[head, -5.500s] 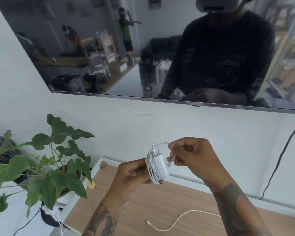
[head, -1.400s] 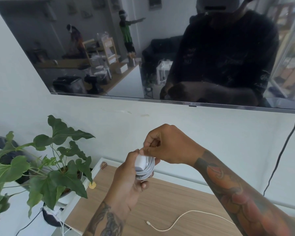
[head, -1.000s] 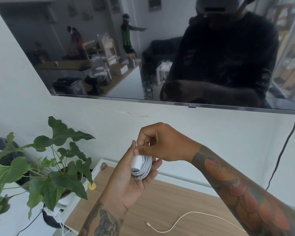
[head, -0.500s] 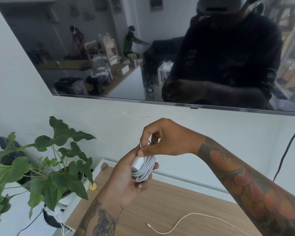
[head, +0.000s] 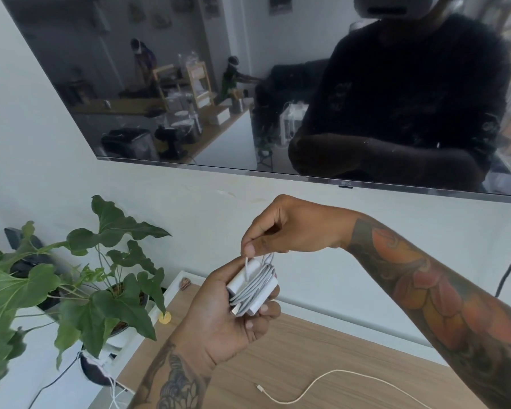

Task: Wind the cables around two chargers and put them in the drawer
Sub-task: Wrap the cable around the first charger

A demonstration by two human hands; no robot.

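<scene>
The left hand [head: 219,323] grips the cable-wrapped white charger [head: 252,289]; right hand [head: 289,228] fingers pinch the cable end [head: 246,265] (another cable [head: 307,391] lies near).

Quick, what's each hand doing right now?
Left hand: closed around the white charger, with its cable wound around it.
Right hand: fingertips pinching the loose end of the charger cable just above the charger.

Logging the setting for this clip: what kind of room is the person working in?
Most likely a living room in a home. A large wall-mounted TV hangs above a low wood-topped cabinet, with a potted plant beside it. The dark screen reflects what looks like a sofa and shelving.
</scene>
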